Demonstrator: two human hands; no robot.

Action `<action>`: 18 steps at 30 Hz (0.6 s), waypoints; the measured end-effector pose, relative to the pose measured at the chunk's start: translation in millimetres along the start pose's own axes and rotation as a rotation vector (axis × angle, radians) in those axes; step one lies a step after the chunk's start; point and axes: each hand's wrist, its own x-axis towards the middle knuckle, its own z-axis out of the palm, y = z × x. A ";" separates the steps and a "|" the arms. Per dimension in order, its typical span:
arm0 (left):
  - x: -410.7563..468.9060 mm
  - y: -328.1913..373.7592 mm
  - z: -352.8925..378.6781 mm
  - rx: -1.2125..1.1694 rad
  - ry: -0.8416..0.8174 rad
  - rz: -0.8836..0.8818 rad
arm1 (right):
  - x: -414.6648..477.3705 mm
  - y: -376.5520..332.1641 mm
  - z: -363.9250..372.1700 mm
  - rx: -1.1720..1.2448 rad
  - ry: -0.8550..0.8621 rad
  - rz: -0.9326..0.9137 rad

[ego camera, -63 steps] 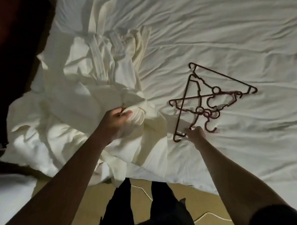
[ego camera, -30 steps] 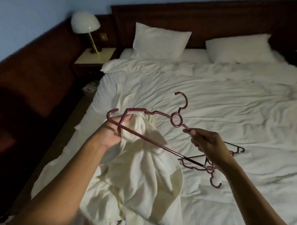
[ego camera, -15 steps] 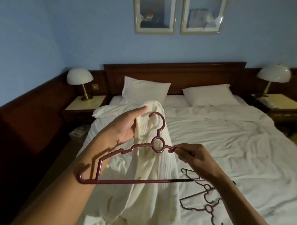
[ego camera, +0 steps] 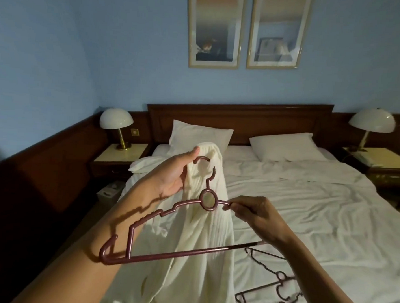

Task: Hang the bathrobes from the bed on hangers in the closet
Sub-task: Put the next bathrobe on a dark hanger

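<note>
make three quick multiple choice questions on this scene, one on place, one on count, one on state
1. Where are the spare hangers? A nightstand B floor C bed
2. How many lamps? A two B one C four
3. What is the robe's state? A folded on a pillow B held up by the left hand C spread flat

1 C, they lie on it at lower right.
2 A, one stands on each side of the bed.
3 B, that hand grips the robe while the right hand pinches the hanger.
</note>
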 end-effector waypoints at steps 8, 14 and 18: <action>0.6 -4.6 -27.2 0.038 -0.312 -0.101 | 43.2 -20.3 -46.0 -0.280 0.203 -0.094; -18.7 -65.0 -54.6 -0.182 -0.166 0.015 | 53.7 -43.0 -54.3 -0.288 0.352 -0.062; -35.1 -117.5 -38.0 0.447 0.061 -0.047 | 60.0 -61.0 -52.8 -0.257 0.446 -0.071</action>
